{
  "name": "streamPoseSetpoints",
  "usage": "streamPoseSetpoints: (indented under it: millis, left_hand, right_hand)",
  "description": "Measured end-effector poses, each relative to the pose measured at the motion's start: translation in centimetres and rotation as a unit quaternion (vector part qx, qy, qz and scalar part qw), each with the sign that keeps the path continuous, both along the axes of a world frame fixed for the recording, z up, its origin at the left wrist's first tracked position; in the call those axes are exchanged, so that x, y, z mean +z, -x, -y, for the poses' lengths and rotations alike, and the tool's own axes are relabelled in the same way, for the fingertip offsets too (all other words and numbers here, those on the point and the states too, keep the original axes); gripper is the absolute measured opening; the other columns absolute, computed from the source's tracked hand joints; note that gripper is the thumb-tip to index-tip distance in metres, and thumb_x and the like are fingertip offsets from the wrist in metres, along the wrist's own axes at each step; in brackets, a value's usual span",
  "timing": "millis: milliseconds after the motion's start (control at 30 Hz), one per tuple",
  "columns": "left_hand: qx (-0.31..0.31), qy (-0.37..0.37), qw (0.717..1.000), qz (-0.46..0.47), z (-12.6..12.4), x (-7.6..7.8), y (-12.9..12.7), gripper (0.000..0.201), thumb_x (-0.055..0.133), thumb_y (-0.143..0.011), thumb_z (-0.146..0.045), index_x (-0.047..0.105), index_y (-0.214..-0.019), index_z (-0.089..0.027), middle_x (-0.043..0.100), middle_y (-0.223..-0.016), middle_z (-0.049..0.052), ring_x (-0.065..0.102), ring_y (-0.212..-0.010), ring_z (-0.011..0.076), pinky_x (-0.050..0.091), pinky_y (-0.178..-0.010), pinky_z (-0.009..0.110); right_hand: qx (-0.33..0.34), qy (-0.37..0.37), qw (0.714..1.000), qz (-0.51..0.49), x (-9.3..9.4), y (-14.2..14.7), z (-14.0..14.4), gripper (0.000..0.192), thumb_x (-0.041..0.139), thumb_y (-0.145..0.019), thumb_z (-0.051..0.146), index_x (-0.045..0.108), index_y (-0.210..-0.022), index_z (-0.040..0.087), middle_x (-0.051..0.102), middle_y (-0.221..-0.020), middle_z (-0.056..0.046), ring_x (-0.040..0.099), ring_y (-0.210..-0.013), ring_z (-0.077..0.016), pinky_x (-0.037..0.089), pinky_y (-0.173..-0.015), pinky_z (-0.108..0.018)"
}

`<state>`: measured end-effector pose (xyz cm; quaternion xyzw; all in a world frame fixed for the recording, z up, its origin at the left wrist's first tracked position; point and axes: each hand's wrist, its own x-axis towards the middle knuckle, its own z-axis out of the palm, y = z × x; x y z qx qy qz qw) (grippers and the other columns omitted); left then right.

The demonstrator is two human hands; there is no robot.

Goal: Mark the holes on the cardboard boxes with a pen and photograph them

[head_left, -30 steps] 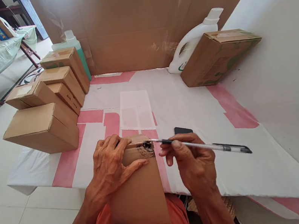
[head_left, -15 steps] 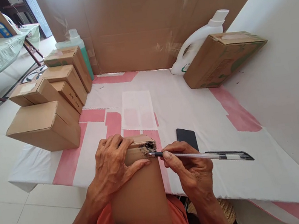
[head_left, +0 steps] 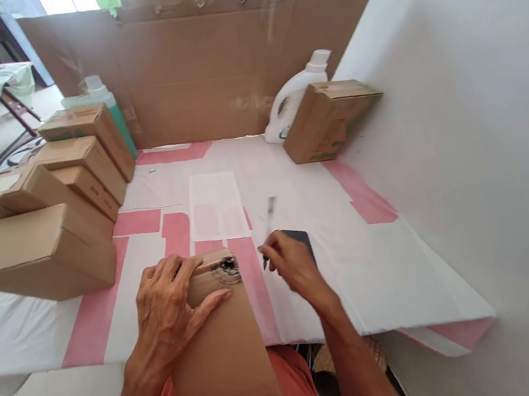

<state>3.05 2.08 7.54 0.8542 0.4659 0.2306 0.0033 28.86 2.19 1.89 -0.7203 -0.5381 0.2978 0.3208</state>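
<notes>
A brown cardboard box (head_left: pixel 224 353) rests on my lap, leaning against the table edge. Black scribbled ink surrounds a dark hole near its upper right corner. My left hand (head_left: pixel 168 302) grips the box's upper left side, thumb lying across its face and fingers over the top edge. To the right of the box, my right hand (head_left: pixel 290 261) pinches a pen (head_left: pixel 270 214), which is blurred by motion. The pen's tip points down, apart from the box, and its other end points up and away. Partly hidden behind this hand lies a black phone-like slab (head_left: pixel 302 239).
Several cardboard boxes (head_left: pixel 34 250) stand along the table's left side, with a green-liquid bottle (head_left: pixel 116 118) behind them. At the back right, a white jug (head_left: pixel 291 99) stands behind a tilted box (head_left: pixel 332 119). A cardboard panel (head_left: pixel 187 69) closes the back; a wall (head_left: pixel 478 142) is on the right.
My right hand has drawn the pen away from the box and turned it from nearly level to steep. My left hand still holds the box. The camera view has shifted.
</notes>
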Motion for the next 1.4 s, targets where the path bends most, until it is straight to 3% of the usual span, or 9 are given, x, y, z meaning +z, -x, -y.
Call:
streamPoseSetpoints:
  millis: [200, 400, 600, 733, 900, 1067, 1167, 1300, 1400]
  left_hand:
    - [-0.009, -0.032, 0.999, -0.024, -0.5, -0.2, 0.5, 0.038, 0.073, -0.093, -0.053, 0.068, -0.113, -0.021, 0.067, -0.094, 0.005, 0.064, -0.085, 0.028, 0.044, -0.083, 0.04]
    - [-0.001, -0.025, 0.999, -0.032, -0.5, -0.4, 0.4, 0.039, 0.069, -0.096, -0.056, 0.067, -0.114, -0.022, 0.068, -0.095, 0.004, 0.064, -0.086, 0.028, 0.045, -0.085, 0.041]
    - [0.001, -0.024, 0.999, -0.028, -0.6, -0.5, 0.4, 0.04, 0.066, -0.097, -0.058, 0.067, -0.113, -0.021, 0.069, -0.097, 0.005, 0.065, -0.088, 0.0282, 0.046, -0.086, 0.042]
    - [0.005, -0.026, 0.999, -0.036, -0.7, -0.8, 0.4, 0.041, 0.065, -0.097, -0.059, 0.068, -0.11, -0.02, 0.068, -0.095, 0.005, 0.065, -0.086, 0.0275, 0.046, -0.086, 0.041]
    - [0.007, -0.012, 0.999, -0.032, -0.5, -0.8, 0.4, 0.04, 0.067, -0.096, -0.057, 0.068, -0.114, -0.022, 0.069, -0.097, 0.006, 0.066, -0.089, 0.0271, 0.046, -0.087, 0.041]
    - [0.015, -0.002, 1.0, -0.016, -0.3, -0.6, 0.2, 0.037, 0.069, -0.095, -0.055, 0.068, -0.109, -0.021, 0.069, -0.096, 0.005, 0.066, -0.089, 0.0273, 0.045, -0.086, 0.041]
    - [0.016, 0.004, 1.0, -0.005, -0.3, -0.5, 0.1, 0.038, 0.071, -0.094, -0.056, 0.069, -0.11, -0.021, 0.069, -0.095, 0.005, 0.066, -0.089, 0.0274, 0.045, -0.086, 0.041]
    - [0.015, 0.008, 1.0, 0.005, -0.2, -0.4, -0.1, 0.038, 0.074, -0.093, -0.053, 0.07, -0.108, -0.019, 0.069, -0.095, 0.005, 0.066, -0.089, 0.0268, 0.044, -0.087, 0.041]
    - [0.016, 0.006, 1.0, 0.007, 0.0, -0.3, -0.2, 0.035, 0.076, -0.092, -0.05, 0.07, -0.108, -0.019, 0.069, -0.097, 0.005, 0.066, -0.091, 0.0272, 0.044, -0.087, 0.041]
  right_hand:
    - [-0.009, 0.092, 0.986, 0.14, -3.4, 2.1, 0.7, 0.011, 0.058, -0.099, 0.017, 0.061, -0.088, 0.019, 0.074, -0.087, -0.01, 0.068, -0.081, -0.0237, 0.034, -0.068, -0.03]
    - [-0.022, 0.141, 0.97, 0.195, -3.2, 2.7, 1.8, 0.01, 0.062, -0.103, 0.026, 0.065, -0.1, 0.017, 0.076, -0.097, -0.012, 0.072, -0.089, -0.0253, 0.038, -0.07, -0.03]
    - [-0.148, 0.146, 0.945, 0.252, -2.4, -0.2, 4.5, 0.046, 0.066, -0.1, 0.045, 0.059, -0.125, 0.007, 0.064, -0.13, -0.028, 0.06, -0.125, -0.0413, 0.047, -0.094, -0.043]
    - [-0.203, 0.167, 0.934, 0.241, -3.4, -2.0, 5.3, 0.054, 0.077, -0.088, 0.044, 0.061, -0.12, 0.004, 0.062, -0.127, -0.033, 0.057, -0.127, -0.0488, 0.049, -0.095, -0.052]
    - [-0.235, 0.159, 0.947, 0.148, -4.7, -3.6, 4.6, 0.067, 0.081, -0.074, 0.056, 0.06, -0.118, 0.01, 0.068, -0.121, -0.03, 0.066, -0.113, -0.0442, 0.053, -0.083, -0.046]
    - [-0.201, 0.125, 0.971, -0.009, -4.5, -4.2, 5.7, 0.042, 0.069, -0.08, 0.055, 0.068, -0.095, 0.017, 0.078, -0.097, -0.018, 0.073, -0.088, -0.0352, 0.055, -0.071, -0.042]
    - [-0.167, 0.1, 0.973, -0.122, -3.2, -3.7, 7.7, 0.042, 0.065, -0.085, 0.054, 0.072, -0.104, 0.018, 0.08, -0.101, -0.013, 0.076, -0.093, -0.0317, 0.059, -0.076, -0.041]
    - [-0.159, 0.102, 0.881, -0.433, 0.6, -1.9, 10.8, 0.05, 0.081, -0.082, 0.05, 0.072, -0.121, 0.02, 0.08, -0.117, -0.013, 0.079, -0.097, -0.0324, 0.062, -0.085, -0.046]
    - [-0.115, 0.064, 0.833, -0.537, 4.1, 0.2, 12.2, 0.044, 0.082, -0.086, 0.044, 0.072, -0.123, 0.022, 0.077, -0.129, -0.013, 0.079, -0.095, -0.03, 0.064, -0.083, -0.045]
